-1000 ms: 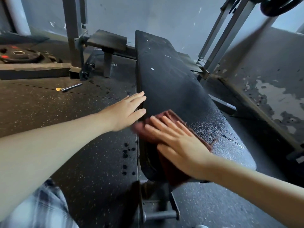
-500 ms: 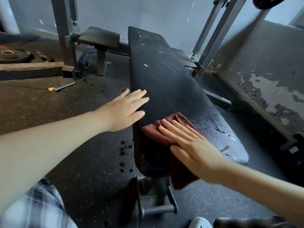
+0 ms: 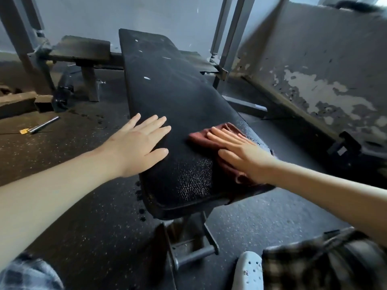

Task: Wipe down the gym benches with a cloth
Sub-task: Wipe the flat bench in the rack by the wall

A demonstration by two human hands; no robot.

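Your flat right hand (image 3: 240, 151) presses the dark red cloth (image 3: 225, 132) near the cracked black padded bench (image 3: 178, 97) edge; it may slip off; your left hand (image 3: 138, 145) lies spread, bracing.

Speckled floor (image 3: 94, 227), peeling wall (image 3: 318, 59) (perhaps damp).

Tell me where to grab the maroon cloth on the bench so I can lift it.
Probably the rumpled fold of the maroon cloth that shows beyond the fingertips of the right hand, pinched from above. The rest lies flat on the bench pad under that flat palm, offering no edge, while the fold seems raised enough to pinch.
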